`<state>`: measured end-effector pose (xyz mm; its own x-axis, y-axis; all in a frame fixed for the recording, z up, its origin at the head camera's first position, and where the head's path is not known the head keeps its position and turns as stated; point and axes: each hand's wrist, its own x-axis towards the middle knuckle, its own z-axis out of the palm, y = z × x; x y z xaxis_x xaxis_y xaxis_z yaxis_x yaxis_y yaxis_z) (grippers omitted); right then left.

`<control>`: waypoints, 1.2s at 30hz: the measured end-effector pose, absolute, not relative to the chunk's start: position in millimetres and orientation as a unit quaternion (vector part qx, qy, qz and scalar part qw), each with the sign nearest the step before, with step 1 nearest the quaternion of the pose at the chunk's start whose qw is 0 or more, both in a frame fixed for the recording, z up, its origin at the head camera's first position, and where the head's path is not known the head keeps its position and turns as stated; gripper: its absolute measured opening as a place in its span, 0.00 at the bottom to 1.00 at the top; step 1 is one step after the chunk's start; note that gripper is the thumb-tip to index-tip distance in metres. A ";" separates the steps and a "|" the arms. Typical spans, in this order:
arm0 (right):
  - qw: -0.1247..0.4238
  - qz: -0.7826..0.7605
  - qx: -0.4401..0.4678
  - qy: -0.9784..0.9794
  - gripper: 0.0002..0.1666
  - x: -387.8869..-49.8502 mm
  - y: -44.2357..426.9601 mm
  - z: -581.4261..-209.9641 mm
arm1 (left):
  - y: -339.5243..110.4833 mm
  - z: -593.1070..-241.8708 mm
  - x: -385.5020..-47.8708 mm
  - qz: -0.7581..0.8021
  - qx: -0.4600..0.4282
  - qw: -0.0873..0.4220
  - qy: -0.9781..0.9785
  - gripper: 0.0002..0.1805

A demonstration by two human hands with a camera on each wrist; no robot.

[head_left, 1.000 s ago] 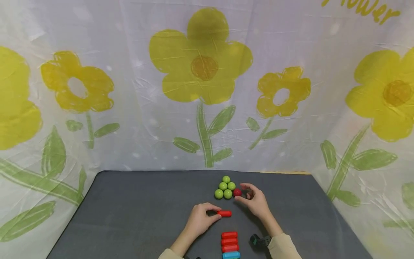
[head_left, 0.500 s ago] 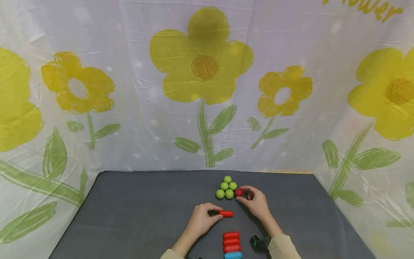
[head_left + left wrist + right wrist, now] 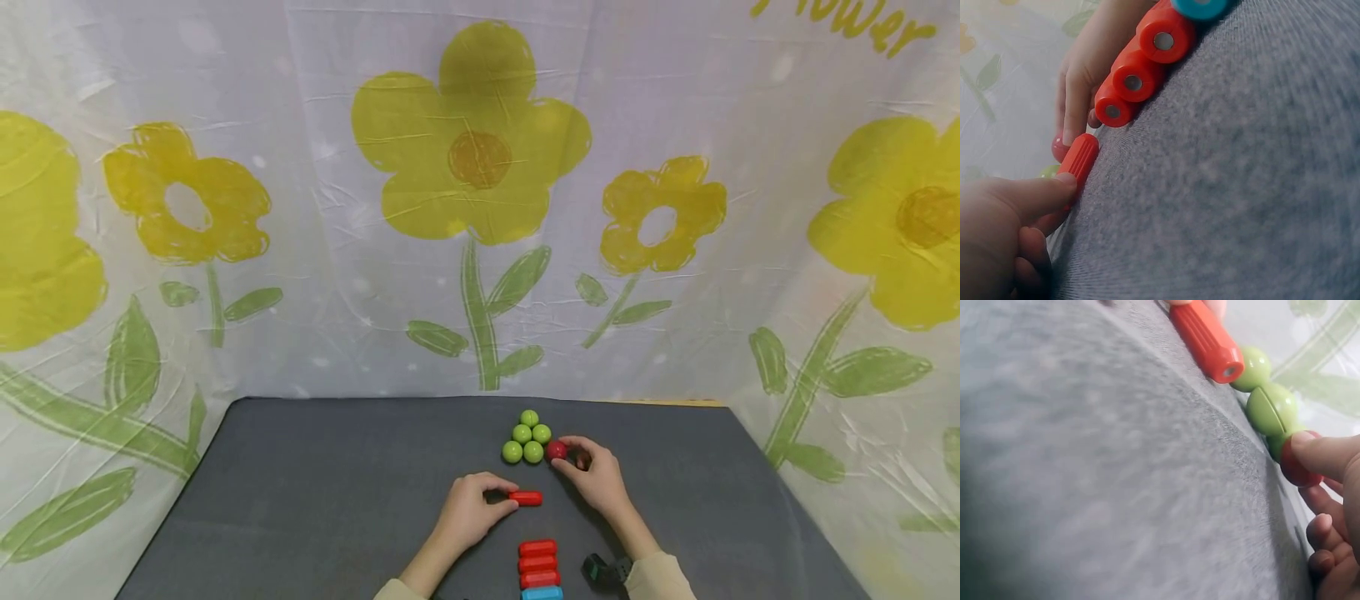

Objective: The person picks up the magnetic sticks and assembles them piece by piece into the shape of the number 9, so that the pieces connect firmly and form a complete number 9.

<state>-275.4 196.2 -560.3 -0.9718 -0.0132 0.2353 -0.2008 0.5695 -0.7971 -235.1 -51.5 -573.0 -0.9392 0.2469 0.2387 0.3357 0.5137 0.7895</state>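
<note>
My left hand (image 3: 467, 508) pinches one end of a short red magnetic rod (image 3: 528, 498) between thumb and index finger. In the left wrist view the grooved side of this rod (image 3: 1080, 161) shows; a round silver spot marks its free end in the right wrist view. My right hand (image 3: 602, 479) holds a red ball (image 3: 556, 451) between thumb and index finger, low at the table. Several green balls (image 3: 522, 433) lie in a triangle just left of the red ball, close against it. In the right wrist view my thumb covers part of the red ball (image 3: 1297, 465).
Nearer the front edge, several red rods (image 3: 538, 564) lie side by side in a column, with a blue rod (image 3: 542, 593) below them. A black device (image 3: 600, 570) sits at the right wrist. A flower-printed cloth (image 3: 337, 350) hangs behind the dark table (image 3: 337, 483).
The right thumb and index finger have drawn a little closer together around the red ball. The left hand keeps its pinch on the red rod, and the head view has shifted slightly.
</note>
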 end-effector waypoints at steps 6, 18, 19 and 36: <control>0.080 0.474 0.068 -0.874 0.20 -261.1 198.7 -560.6 | -52.2 -573.9 -234.8 -0.463 -0.166 0.048 -0.869 0.10; 0.049 0.474 0.104 -0.873 0.20 -234.1 205.4 -564.4 | -53.1 -573.0 -234.3 -0.457 -0.159 0.050 -0.874 0.09; 0.048 0.467 0.109 -0.877 0.20 -232.5 205.7 -564.6 | -53.2 -572.8 -234.3 -0.457 -0.159 0.049 -0.874 0.09; 0.047 0.442 0.121 -0.888 0.20 -223.9 210.2 -564.5 | -51.4 -573.9 -235.5 -0.462 -0.176 0.055 -0.867 0.10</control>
<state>-223.9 210.2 -564.5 -0.9661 -0.1737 0.1909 -0.2570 0.5802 -0.7729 -235.5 -51.4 -573.9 -0.9322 0.2534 0.2584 0.3558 0.5109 0.7825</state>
